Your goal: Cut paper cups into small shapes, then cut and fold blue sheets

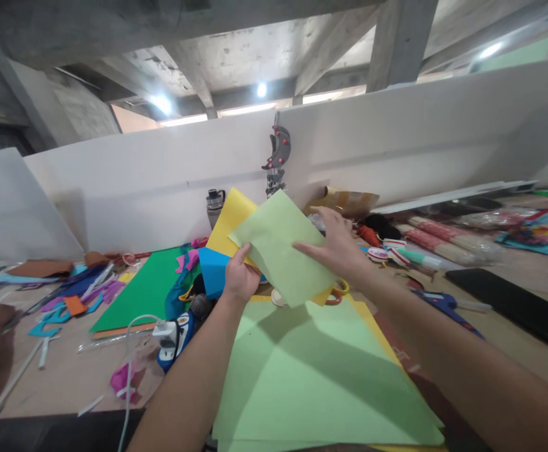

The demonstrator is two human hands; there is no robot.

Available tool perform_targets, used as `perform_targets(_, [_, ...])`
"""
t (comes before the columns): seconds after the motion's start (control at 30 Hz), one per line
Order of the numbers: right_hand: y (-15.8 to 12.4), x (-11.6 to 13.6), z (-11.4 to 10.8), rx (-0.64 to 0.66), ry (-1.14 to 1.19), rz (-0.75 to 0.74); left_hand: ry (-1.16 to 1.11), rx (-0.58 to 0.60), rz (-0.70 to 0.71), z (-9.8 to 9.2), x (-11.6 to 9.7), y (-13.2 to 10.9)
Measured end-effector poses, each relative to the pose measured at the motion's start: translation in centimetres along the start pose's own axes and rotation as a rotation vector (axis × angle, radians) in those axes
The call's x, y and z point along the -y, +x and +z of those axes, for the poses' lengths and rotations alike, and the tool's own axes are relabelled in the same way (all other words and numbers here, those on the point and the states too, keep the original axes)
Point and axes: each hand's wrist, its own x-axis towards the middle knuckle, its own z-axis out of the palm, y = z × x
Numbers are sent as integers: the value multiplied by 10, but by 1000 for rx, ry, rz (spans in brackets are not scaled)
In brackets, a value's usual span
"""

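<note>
My left hand [242, 276] pinches a light green sheet [283, 245], its thumb on the front. Behind it, a yellow sheet [230, 220] sticks out at the upper left, and a blue sheet [213, 273] shows lower down by the same hand. How the sheets are layered in the grip is partly hidden. My right hand [337, 242] is at the green sheet's right edge with fingers spread; the thumb lies over the front, and I cannot tell how firmly it touches. Below both hands lies a stack of larger light green sheets [311, 376] with yellow edges under it.
A dark green sheet [137, 289], a blue-and-white power strip [174, 339] with a cable and coloured scraps are on the left. To the right are a glue gun [443, 306], a black tray-like slab [513, 304] and wrapped rolls [438, 238]. A bottle [214, 204] stands behind.
</note>
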Motion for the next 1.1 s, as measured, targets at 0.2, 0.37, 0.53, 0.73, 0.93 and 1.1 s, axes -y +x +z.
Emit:
perform_targets(0.2, [2,-27,-7,466,437,242,28,52,-97,-6,0,-2])
perform_targets(0.37, [-10,-24,1,708,1046,358,104,48,-175,-12,1,0])
perform_targets(0.53, [-13,-12,-3,583,1100,550,191,43,34,-12,4,6])
perform_targets(0.73, [-10,-15,-10,506,871,570,280,-25,150,-17,8,15])
perform_targets(0.93, [-3,-27,-11,407,490,498,323,40,115,-15,7,11])
perform_targets(1.1, [9,-25,-30,641,710,477,285,134,-95,-19,-22,6])
